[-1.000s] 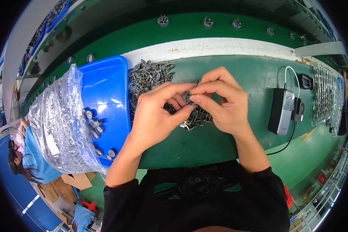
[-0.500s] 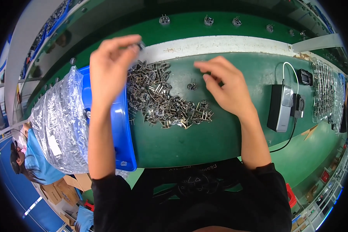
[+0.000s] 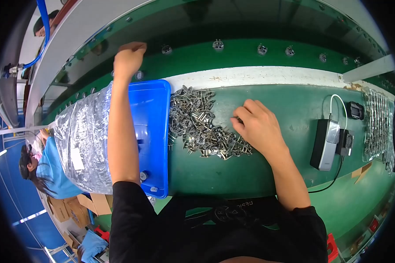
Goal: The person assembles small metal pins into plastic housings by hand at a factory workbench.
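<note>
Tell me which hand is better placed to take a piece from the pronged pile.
Likely the right hand: it is beside the pile of pronged pieces, whereas the left hand is stretched forward over the green strip, past the blue bin.

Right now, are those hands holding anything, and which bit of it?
It can't be told: no held thing shows clearly in the left hand, and the curled fingers of the right hand could hide something small.

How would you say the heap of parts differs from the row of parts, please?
The heap of parts lies jumbled, pieces touching; the row of parts has gaps between pieces. The heap sits on the bench; the row stands farther back, beyond the white ledge. Both include pieces with prongs.
</note>
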Tool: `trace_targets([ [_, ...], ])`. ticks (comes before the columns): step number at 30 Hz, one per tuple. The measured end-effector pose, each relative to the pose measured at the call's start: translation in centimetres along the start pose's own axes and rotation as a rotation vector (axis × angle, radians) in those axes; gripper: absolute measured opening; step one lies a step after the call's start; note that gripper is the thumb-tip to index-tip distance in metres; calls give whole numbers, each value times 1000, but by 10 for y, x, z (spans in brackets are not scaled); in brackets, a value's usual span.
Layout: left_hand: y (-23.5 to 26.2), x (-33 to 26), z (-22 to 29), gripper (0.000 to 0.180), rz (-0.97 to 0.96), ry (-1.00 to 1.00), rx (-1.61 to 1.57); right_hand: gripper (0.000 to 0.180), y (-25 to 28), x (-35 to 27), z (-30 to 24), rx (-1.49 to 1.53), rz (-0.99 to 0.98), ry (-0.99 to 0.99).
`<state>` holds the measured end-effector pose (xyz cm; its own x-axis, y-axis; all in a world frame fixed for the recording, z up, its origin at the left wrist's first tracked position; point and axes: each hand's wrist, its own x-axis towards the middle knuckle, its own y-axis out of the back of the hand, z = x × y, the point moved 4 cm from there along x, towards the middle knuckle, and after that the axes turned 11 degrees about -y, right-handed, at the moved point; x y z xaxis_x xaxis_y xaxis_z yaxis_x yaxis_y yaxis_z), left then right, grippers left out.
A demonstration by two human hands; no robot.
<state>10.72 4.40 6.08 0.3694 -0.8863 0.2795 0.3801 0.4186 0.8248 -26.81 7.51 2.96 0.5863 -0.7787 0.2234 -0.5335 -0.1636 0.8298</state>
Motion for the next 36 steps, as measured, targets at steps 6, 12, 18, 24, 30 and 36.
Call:
trace_targets([
  [6, 34, -33, -12, 43, -349, 163, 301, 16, 6, 4, -3, 234, 103, -16],
  [12, 8, -39, -9, 43, -402, 74, 225, 20, 16, 5, -11, 363, 36, -86],
  [18, 10, -68, 46, 29, -99, 7, -527, 14, 17, 3, -2, 584, 67, -170],
  [24, -17, -144, 139, 36, -226, 207, -1150, 16, 32, 4, -17, 825, 142, -57],
  [30, -34, -172, 152, 44, -370, 289, -1368, 19, 34, 1, -31, 804, 191, -82],
  [36, -42, -178, 157, 47, -451, 252, -1259, 19, 28, -4, -33, 763, 220, -80],
])
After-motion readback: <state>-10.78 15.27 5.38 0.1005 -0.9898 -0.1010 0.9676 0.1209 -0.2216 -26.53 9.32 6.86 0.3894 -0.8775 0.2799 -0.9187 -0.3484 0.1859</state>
